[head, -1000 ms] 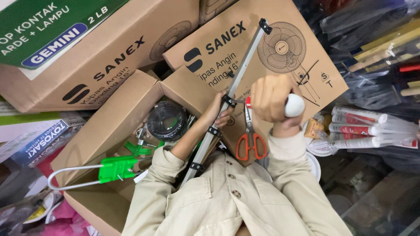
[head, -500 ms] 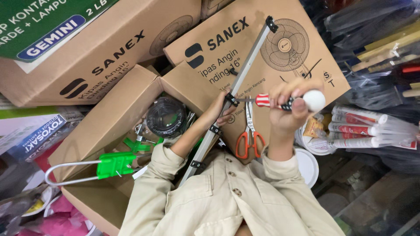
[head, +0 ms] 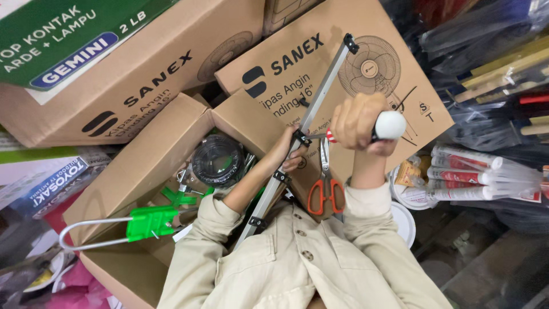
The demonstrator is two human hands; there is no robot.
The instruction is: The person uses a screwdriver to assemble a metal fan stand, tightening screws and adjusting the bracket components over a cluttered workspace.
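Left hand (head: 290,153) gripped the metal rail (head: 303,123) while right hand (head: 355,121) held the screwdriver (head: 382,127) at a black bracket (head: 299,138); fastening judged unfinished, two lower brackets already seated.

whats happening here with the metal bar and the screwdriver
A person holds a long metal bar with the left hand and a screwdriver in the right hand, its tip at a black clamp on the bar. Orange scissors lie on a cardboard box below. An open box alongside holds a black coil.
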